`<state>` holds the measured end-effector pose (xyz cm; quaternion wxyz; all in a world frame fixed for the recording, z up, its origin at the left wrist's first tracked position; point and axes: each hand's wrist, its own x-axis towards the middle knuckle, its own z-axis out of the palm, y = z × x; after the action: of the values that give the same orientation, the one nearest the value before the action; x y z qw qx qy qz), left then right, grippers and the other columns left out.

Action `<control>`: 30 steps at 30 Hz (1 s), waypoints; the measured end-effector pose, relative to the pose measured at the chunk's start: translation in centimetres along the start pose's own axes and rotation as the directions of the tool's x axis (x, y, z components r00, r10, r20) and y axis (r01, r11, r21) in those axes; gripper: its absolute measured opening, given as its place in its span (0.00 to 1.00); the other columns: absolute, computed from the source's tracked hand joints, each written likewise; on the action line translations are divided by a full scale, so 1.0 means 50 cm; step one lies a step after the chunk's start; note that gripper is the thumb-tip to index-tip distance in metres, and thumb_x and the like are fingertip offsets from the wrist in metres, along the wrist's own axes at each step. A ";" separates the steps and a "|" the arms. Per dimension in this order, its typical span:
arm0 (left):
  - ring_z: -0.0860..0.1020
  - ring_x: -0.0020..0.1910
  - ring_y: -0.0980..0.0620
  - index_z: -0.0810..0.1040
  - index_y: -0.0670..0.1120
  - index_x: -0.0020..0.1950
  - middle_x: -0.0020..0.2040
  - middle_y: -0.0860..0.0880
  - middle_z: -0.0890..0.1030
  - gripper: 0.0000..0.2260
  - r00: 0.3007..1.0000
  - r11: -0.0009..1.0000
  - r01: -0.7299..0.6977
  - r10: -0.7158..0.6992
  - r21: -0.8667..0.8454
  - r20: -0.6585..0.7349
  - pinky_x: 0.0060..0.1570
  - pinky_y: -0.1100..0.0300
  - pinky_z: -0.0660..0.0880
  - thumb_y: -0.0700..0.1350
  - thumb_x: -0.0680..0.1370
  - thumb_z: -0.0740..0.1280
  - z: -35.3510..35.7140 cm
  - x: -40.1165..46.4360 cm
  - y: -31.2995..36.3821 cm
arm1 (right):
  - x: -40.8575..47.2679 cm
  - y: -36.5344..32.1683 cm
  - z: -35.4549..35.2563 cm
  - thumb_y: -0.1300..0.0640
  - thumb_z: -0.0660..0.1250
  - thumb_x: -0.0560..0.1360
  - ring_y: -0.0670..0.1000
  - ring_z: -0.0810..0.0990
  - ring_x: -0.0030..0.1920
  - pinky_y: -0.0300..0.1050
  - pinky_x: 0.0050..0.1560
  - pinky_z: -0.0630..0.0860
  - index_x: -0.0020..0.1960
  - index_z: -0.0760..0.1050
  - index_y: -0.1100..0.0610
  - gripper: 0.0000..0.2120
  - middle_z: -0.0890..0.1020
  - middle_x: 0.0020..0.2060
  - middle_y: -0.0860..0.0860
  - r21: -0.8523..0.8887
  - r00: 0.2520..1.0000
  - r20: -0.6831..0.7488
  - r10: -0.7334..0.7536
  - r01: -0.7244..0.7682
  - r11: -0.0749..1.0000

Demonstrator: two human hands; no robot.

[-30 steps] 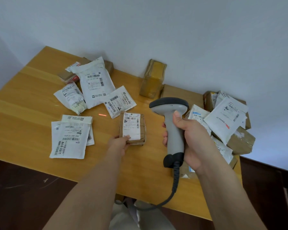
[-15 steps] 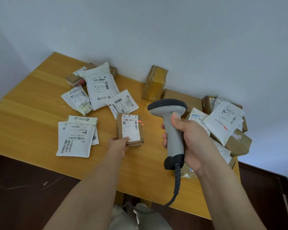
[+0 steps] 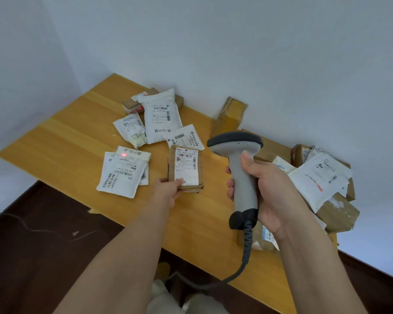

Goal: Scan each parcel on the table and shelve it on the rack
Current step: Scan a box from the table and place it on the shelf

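Observation:
A small brown cardboard parcel point(image 3: 186, 169) with a white barcode label lies near the middle of the wooden table point(image 3: 61, 141). My left hand point(image 3: 167, 189) pinches its near edge, thumb on top. My right hand point(image 3: 266, 191) grips a grey handheld barcode scanner point(image 3: 239, 168) upright, its dark head just right of the parcel and its coiled cable hanging off the table's front. The scanner's red dot point(image 3: 123, 154) falls on the top edge of a flat white mailer point(image 3: 125, 172) to the left. No rack is in view.
Several white mailers point(image 3: 161, 116) and a brown box point(image 3: 230, 116) lie toward the back by the wall. A heap of boxes and white bags point(image 3: 322, 184) crowds the table's right end. Dark floor point(image 3: 32, 245) lies beyond the front edge.
The red scan dot moved from the small parcel's label to the white mailer on the left. The parcel has turned slightly under my left hand, and the view has tilted upward.

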<state>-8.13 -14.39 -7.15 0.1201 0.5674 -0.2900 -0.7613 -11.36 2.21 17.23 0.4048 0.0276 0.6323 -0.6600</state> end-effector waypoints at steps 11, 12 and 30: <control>0.79 0.44 0.47 0.65 0.41 0.58 0.55 0.41 0.77 0.20 0.980 0.976 -0.185 0.176 -0.113 -0.089 0.47 0.53 0.79 0.30 0.74 0.71 -0.052 -0.181 -0.137 | -0.092 0.028 -0.129 0.51 0.67 0.79 0.48 0.78 0.29 0.44 0.32 0.79 0.56 0.74 0.60 0.13 0.80 0.43 0.55 -0.087 0.988 0.145 0.046 -0.034 0.996; 0.79 0.43 0.48 0.65 0.41 0.58 0.55 0.41 0.77 0.20 0.979 0.974 -0.187 0.173 -0.131 -0.106 0.47 0.53 0.79 0.30 0.74 0.71 -0.066 -0.199 -0.148 | -0.102 0.037 -0.131 0.51 0.66 0.79 0.48 0.78 0.29 0.44 0.32 0.79 0.56 0.74 0.61 0.13 0.80 0.43 0.55 -0.094 0.986 0.156 0.057 -0.043 0.995; 0.81 0.57 0.44 0.71 0.37 0.66 0.59 0.40 0.81 0.20 0.924 0.768 -0.380 0.294 -0.516 -0.243 0.43 0.57 0.81 0.39 0.77 0.71 -0.649 -0.576 -0.244 | -0.479 0.297 0.122 0.60 0.73 0.74 0.46 0.76 0.29 0.40 0.31 0.75 0.57 0.79 0.61 0.13 0.80 0.32 0.53 -0.257 0.817 0.575 -0.026 0.212 0.943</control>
<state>33.39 0.26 2.56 0.4353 0.5012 -0.1447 -0.7338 16.03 10.83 19.52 0.5299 -0.2724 0.5802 -0.5552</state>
